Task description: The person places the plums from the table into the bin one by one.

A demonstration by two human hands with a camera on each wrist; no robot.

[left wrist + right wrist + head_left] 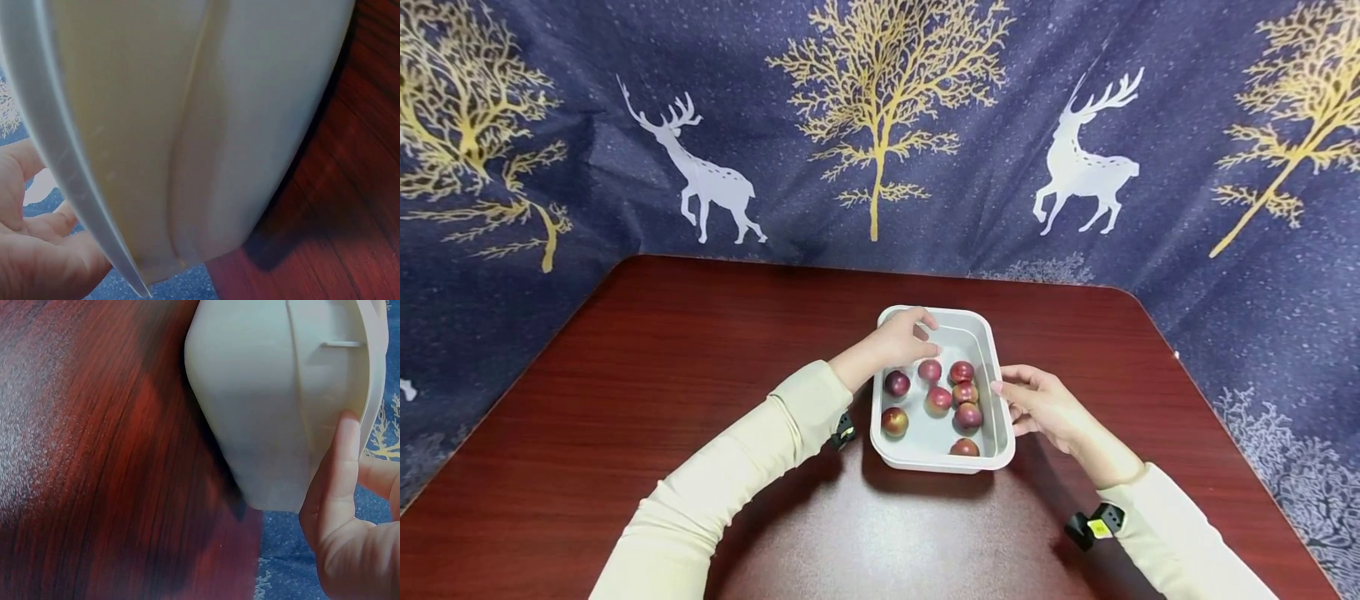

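Note:
A white rectangular plastic box (932,460) stands on the table, with several dark red plums (937,401) lying loose on its floor. My left hand (904,337) reaches over the box's left wall, above the plums. Its thumb and fingers are apart, and no plum shows between them. One plum (929,371) lies just below the thumb. On the other side, my right hand (1041,407) holds the box's right edge, thumb at the rim and fingers against the outer wall. In the left wrist view the box wall (187,125) hides the plums.
The box rests on a glossy red-brown wooden table (700,350). Behind the table hangs a dark blue cloth (820,192) printed with white deer and golden trees. A black wrist camera (1096,527) sits below the right hand.

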